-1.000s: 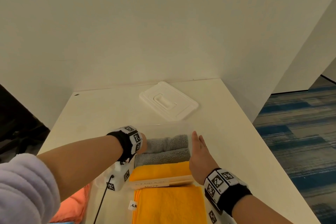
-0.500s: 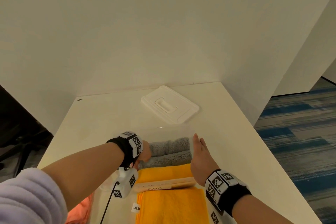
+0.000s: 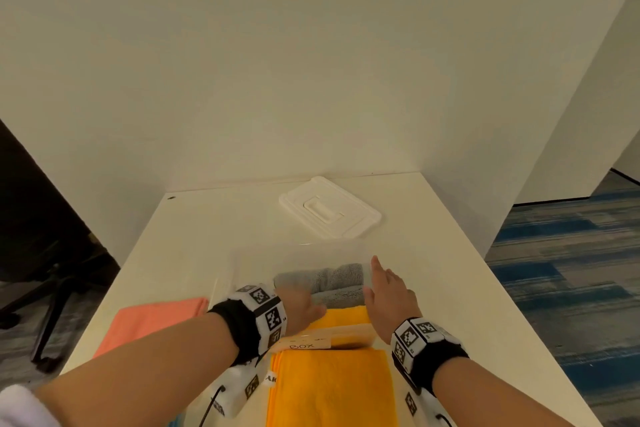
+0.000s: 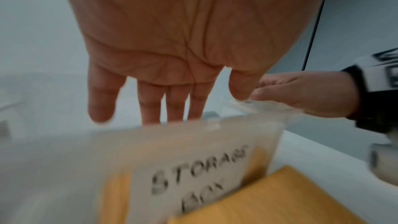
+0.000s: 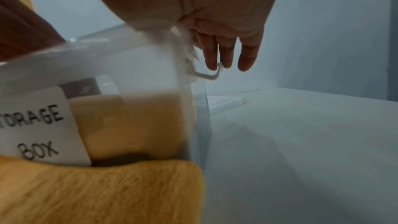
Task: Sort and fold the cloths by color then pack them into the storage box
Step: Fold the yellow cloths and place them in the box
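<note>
On the counter [image 3: 450, 288] the clear storage box [image 3: 304, 250] stands between both wrists, its walls so faint in the head view that only the rim reads. Inside lie grey cloths [image 3: 332, 282] at the far end and an orange cloth [image 3: 346, 319] nearer; their lower layers are hidden. The left hand [image 4: 172, 43] hangs open over the box, blurred, fingers straight. The right hand [image 5: 224, 23] lies relaxed along the right wall. Another orange cloth [image 3: 332, 388] lies in front, cut off below; a pink cloth [image 3: 152, 319] lies left, partly behind the arm.
</note>
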Tool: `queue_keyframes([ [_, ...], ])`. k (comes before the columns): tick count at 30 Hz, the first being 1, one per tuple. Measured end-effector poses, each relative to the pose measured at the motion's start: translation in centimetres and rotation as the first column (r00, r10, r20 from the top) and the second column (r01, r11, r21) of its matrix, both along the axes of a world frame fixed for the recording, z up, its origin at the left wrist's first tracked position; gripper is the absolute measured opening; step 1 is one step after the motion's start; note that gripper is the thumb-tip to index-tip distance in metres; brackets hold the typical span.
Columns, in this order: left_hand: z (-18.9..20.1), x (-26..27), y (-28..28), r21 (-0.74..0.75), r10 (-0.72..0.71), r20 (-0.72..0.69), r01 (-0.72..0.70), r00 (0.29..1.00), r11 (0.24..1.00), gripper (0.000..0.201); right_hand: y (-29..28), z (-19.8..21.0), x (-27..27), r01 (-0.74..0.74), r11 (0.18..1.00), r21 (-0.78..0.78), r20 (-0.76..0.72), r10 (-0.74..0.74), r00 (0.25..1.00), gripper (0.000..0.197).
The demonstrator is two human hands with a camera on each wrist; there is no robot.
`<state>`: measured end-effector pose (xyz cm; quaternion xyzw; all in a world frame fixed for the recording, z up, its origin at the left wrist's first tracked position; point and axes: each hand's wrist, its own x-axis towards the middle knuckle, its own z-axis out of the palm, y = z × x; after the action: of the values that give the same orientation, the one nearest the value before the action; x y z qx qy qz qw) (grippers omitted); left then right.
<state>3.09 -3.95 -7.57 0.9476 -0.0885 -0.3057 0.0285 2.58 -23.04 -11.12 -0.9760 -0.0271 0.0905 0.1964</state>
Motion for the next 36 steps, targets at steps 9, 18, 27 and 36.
queue_keyframes([
  [9, -6.6, -6.8, 2.6, 0.055, 0.015, 0.397, -0.04, 0.918, 0.998, 0.095, -1.8, -2.3, -5.6, -0.217, 0.974, -0.063, 0.13, 0.224, 0.966, 0.084],
  [18, -5.6, -5.9, 2.0, 0.056, 0.062, 0.395, -0.091, 0.917, 0.994, 0.068, -1.2, -2.9, -6.9, -0.275, 0.947, -0.167, 0.139, 0.298, 0.944, 0.078],
  [27, -5.2, -7.9, 2.2, -0.08, -0.01, 0.407, 0.047, 0.914, 0.996, 0.088, -0.4, -1.5, -7.4, -0.245, 0.939, -0.24, 0.027, 0.259, 0.966, 0.074],
  [36, -7.8, -15.9, 0.7, -0.259, -0.388, 0.089, 0.397, 0.917, 0.88, 0.029, 0.0, -5.5, -14.6, -0.575, 0.816, 0.063, 0.149, 0.562, 0.814, 0.023],
])
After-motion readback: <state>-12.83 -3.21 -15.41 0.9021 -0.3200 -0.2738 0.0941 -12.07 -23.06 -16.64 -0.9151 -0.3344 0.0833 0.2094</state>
